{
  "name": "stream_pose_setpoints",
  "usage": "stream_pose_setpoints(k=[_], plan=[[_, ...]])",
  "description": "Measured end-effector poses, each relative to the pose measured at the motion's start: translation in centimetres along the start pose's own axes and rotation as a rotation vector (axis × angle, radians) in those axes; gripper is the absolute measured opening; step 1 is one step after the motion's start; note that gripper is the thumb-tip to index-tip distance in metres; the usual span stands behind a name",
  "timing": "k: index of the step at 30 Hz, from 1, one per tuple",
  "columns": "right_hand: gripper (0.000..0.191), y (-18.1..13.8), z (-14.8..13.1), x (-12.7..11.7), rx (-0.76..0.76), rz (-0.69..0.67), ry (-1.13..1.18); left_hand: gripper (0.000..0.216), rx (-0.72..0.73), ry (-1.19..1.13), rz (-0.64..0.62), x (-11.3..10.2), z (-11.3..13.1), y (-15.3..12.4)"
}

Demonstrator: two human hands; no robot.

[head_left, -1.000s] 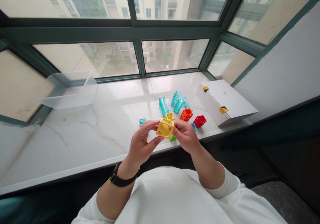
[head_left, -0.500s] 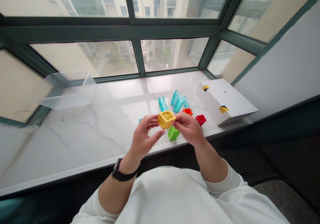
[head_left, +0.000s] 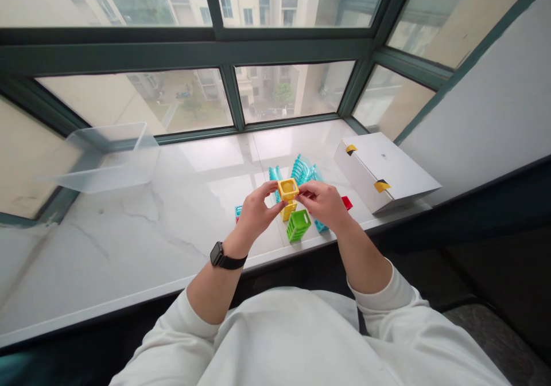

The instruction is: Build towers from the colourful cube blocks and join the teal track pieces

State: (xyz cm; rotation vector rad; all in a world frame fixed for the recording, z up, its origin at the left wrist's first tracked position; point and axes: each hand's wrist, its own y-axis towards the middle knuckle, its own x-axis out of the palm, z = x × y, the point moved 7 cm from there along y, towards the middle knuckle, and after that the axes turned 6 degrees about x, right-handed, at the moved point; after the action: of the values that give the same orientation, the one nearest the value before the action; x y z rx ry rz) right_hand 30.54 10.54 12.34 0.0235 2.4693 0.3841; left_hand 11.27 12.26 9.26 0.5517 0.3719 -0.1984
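Note:
Both hands pinch a yellow hollow cube block [head_left: 287, 189] above the marble sill [head_left: 172, 225]. My left hand [head_left: 257, 213], with a black watch on its wrist, grips the block's left side. My right hand [head_left: 323, 202] grips its right side. Just below the held block stands a second yellow block [head_left: 287, 210], and a green ribbed cube [head_left: 298, 225] sits by the sill's front edge. Teal curved track pieces [head_left: 303, 170] lie behind the hands. A red block [head_left: 346, 203] peeks out past my right hand.
A white cardboard box [head_left: 383, 171] with yellow tape lies at the right end of the sill. A clear plastic bin [head_left: 107, 156] stands at the back left against the window frame. A small teal piece [head_left: 237, 211] lies left of my left hand.
Both hands have moved forward and lowered over the sill with the yellow block, turning its open side upward. The green cube has come fully into sight below them.

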Motion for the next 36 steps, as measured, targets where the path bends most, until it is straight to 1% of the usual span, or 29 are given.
stream_pose_setpoints(k=[3,8,10,16,25,36], plan=[[0.009,0.6,1.1,0.3,0.039,-0.039,-0.052,0.052,0.016,0.017,-0.014,1.1,-1.7,0.0],[0.01,1.2,2.4,0.9,0.095,-0.054,-0.055,0.077,-0.018,0.037,-0.021,2.5,-4.3,-0.9],[0.008,1.2,2.8,1.0,0.11,-0.048,-0.049,0.08,-0.038,0.039,-0.041,3.0,-5.0,-1.3],[0.007,1.1,4.0,1.4,0.151,-0.066,-0.035,0.075,-0.092,-0.014,-0.089,4.1,-6.2,-1.9],[0.007,1.1,4.7,2.1,0.223,-0.12,0.009,0.066,-0.125,-0.067,-0.076,4.3,-7.2,-2.1],[0.01,1.0,6.4,2.8,0.251,-0.154,-0.005,0.048,-0.12,-0.022,-0.103,4.2,-6.9,-1.9]])
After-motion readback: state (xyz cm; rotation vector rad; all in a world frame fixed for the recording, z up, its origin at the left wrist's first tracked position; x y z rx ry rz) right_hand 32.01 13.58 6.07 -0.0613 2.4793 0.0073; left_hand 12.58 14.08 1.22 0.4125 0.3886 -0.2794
